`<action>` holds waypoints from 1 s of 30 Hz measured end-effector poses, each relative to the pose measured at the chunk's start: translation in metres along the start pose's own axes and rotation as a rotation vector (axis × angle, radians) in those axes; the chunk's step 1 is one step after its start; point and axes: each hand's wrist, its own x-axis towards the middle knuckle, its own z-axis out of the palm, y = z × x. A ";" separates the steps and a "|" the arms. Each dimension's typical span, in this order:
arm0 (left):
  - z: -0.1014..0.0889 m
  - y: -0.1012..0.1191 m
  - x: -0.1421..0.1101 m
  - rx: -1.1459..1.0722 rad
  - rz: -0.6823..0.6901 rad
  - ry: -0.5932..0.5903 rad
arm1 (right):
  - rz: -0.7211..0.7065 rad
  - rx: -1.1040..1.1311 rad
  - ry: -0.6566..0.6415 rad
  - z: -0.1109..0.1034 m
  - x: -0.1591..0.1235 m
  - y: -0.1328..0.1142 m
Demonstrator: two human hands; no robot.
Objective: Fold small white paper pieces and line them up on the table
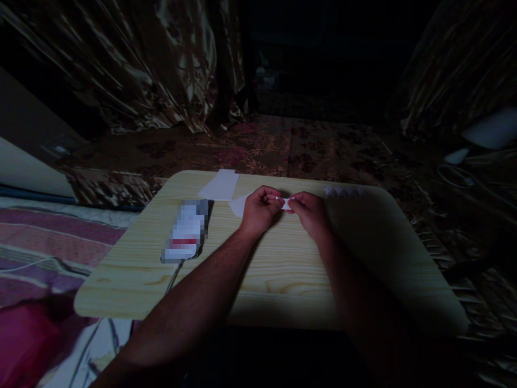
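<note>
Between both hands, above the middle of the table, is a small folded piece of white paper. My left hand pinches its left end with thumb and fingers. Its right end is gripped the same way by my right hand. Just left of my left hand lies a white paper sheet, partly covered by that hand. Farther back to the left is a stack of white paper. Several small folded paper pieces stand in a row beyond my right hand.
A phone with a blurred screen lies on the left of the wooden table, a cable running from its near end. Patterned cloth covers the ledge behind. At left is a striped bedspread; at far right, a pale lamp.
</note>
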 end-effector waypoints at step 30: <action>0.001 0.000 0.000 -0.021 -0.003 -0.024 | -0.017 -0.005 0.037 -0.001 -0.001 -0.003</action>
